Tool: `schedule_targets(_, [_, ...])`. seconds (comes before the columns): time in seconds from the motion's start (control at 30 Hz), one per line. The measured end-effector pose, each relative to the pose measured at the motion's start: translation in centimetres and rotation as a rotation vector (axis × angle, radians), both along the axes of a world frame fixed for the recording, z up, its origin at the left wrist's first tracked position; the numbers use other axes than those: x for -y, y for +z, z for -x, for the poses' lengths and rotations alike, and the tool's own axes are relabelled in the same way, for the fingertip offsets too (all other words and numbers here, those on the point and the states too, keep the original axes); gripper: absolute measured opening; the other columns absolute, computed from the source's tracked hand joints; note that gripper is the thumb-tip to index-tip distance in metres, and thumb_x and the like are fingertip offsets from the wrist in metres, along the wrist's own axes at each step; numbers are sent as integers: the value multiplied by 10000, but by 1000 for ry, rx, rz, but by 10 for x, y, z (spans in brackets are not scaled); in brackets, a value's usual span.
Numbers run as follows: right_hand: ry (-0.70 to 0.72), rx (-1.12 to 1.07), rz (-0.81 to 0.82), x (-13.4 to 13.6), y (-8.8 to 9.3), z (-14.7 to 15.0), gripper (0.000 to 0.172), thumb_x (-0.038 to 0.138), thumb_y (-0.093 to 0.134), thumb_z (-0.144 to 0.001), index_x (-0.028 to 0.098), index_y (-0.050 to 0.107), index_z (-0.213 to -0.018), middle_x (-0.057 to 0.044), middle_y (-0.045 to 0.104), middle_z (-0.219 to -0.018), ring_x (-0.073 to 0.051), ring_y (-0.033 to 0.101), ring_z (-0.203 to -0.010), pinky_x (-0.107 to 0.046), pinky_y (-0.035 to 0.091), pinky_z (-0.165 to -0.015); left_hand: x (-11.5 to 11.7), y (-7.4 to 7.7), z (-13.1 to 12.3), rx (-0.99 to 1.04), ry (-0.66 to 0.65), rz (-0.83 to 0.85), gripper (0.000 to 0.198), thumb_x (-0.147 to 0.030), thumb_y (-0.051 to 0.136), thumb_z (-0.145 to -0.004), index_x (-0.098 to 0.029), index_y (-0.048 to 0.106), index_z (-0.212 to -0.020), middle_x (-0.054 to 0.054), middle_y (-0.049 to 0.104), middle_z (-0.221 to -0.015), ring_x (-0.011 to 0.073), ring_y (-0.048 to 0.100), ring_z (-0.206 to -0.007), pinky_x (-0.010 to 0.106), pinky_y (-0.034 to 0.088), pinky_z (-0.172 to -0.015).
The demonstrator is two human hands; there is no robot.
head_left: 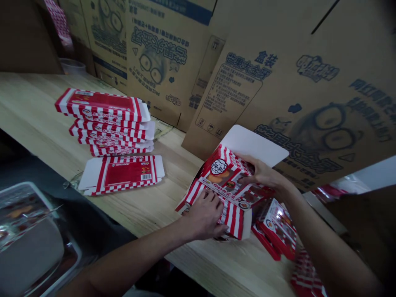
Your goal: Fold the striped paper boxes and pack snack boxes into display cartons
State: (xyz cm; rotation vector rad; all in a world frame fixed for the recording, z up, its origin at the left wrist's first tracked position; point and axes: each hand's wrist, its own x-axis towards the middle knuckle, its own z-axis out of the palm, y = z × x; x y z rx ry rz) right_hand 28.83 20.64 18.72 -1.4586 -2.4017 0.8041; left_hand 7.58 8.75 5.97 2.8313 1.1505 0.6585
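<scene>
While two bare hands work on it, item one: a red-and-white striped cardboard food box (pixel 222 189), half folded, its white inner flap (pixel 255 144) raised, near the front edge of the pale wooden tabletop (pixel 40 95). Left hand (pixel 204 214): fingers spread, pressing flat on the striped side. Right hand (pixel 261 173): fingers curled over the box's upper edge, grasping it. Item two: a loose stack of flat printed box blanks (pixel 105 119) toward the tabletop's left end (one more blank (pixel 120 175) lies apart). Item three: brown corrugated cartons (pixel 293 103) along the back edge.
</scene>
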Motion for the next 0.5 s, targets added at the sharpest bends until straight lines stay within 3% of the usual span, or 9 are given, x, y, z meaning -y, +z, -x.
schedule_targets(0.27, [36,45,-34,3,1,2,867,322,810,-609,309,429,-1388,-32,499,-1354,-306,503,-1194,-466,373,-1048,-1,3,-1,-20,-19,2,556,-598,435,-836,-115,604,-1053,154,600,-1061,325,477,-1045,490,320,-944])
schedule_targets(0.5, [10,104,-181,18,4,9,898,325,798,-620,269,390,-1418,-68,539,-1240,-319,519,-1129,-463,389,-1010,0,5,-1,-24,-17,-10,566,-605,417,-843,-113,612,-1043,145,613,-1030,322,493,-1027,484,340,-929])
